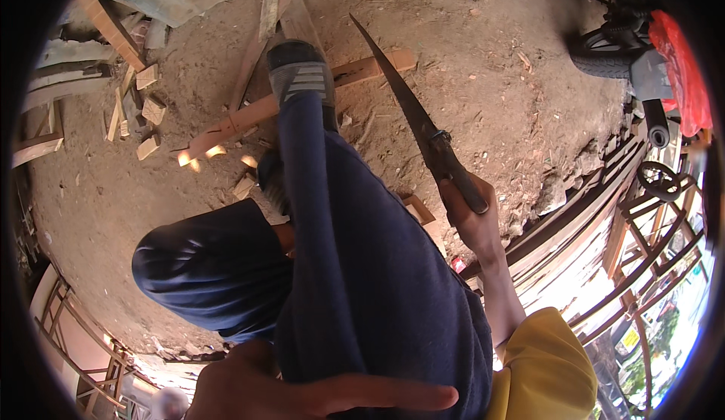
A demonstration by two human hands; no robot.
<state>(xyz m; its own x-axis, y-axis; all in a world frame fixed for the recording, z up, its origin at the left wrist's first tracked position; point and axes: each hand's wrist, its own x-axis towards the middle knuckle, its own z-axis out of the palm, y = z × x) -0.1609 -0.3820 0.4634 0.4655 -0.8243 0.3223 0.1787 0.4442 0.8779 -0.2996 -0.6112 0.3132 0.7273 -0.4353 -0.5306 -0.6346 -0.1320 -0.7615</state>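
Observation:
A handsaw (410, 104) with a dark tapering blade is in my right hand (474, 220); the fingers wrap round its wooden handle. The blade points up and to the left, and its tip is beyond a reddish wooden plank (362, 70). That plank lies slanting on the dirt, with my shoe (302, 80) over its middle. I cannot tell whether the saw touches it. My left hand (264, 390) is close to the camera at the lower edge, in front of my dark trousers. One finger stretches to the right, and nothing shows in the hand.
Wood offcuts (149, 110) and longer boards (113, 31) lie at the left. Another board (298, 20) is near the plank at the top. At the right are a wheel (604, 54), a red plastic bag (680, 73) and stacked timber strips (574, 212). Bare dirt floor (483, 88) surrounds the plank.

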